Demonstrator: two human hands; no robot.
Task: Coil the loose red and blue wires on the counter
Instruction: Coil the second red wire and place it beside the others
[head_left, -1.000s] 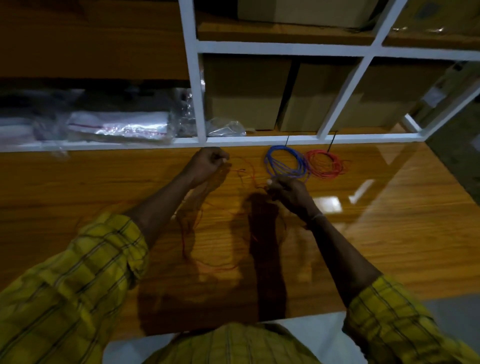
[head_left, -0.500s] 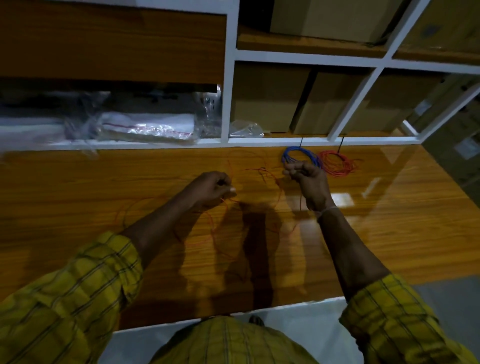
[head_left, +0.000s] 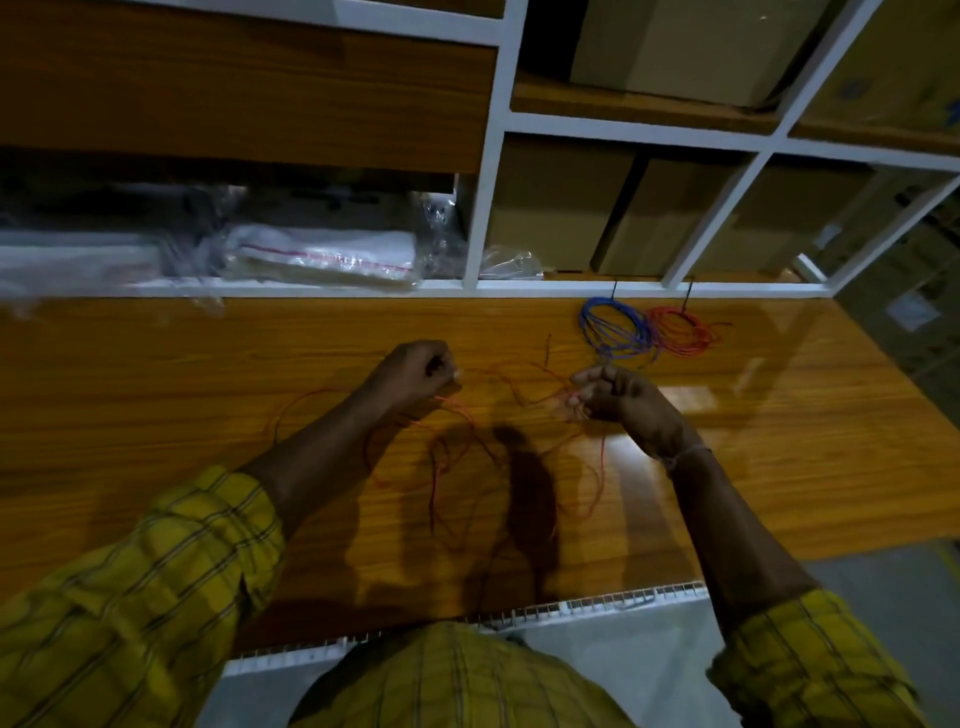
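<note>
A long loose red wire (head_left: 441, 467) sprawls in loops over the wooden counter (head_left: 156, 389) between my arms. My left hand (head_left: 413, 371) is curled into a fist and grips one stretch of it. My right hand (head_left: 615, 397) pinches several small turns of the same wire at its fingertips. Behind my right hand lie a finished blue coil (head_left: 615, 330) and a finished red coil (head_left: 683, 332), side by side near the shelf edge.
A white shelf frame (head_left: 483, 208) rises at the counter's back. Plastic bags (head_left: 322, 257) fill the left compartment and cardboard boxes (head_left: 550, 208) the right ones. The counter's white front edge (head_left: 467, 618) runs near my body.
My right hand has drawn back from the blue coil toward me, gathering red wire. My left hand has stayed in a fist on the wire. The camera has shifted.
</note>
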